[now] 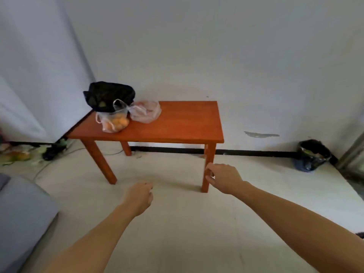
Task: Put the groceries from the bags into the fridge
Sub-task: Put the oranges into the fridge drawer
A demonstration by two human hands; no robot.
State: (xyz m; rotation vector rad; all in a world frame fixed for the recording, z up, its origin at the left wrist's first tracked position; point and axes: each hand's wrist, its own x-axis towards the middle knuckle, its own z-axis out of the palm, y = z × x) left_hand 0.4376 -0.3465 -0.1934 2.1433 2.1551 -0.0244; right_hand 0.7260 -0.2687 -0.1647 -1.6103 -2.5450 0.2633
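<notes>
The rectangular orange-brown wooden table (pixel 177 123) stands against the white wall, well ahead of me, and all the groceries are on its far left corner. The crumpled black plastic bag (pixel 108 95) sits at the back. The translucent pinkish plastic bag (pixel 145 112) lies just right of it, and the clear plastic bag of round orange fruit (pixel 115 121) is in front, touching both. I see no fridge from here.

My left hand (pixel 138 198) and right hand (pixel 223 178) reach forward over the pale floor, fingers loosely curled, holding nothing and well short of the bags.

The risk I see is the clear bag. Its mouth gapes, so lifting it by one handle could tip it and send fruit rolling off the table. Pulling it could also drag its touching neighbours.
</notes>
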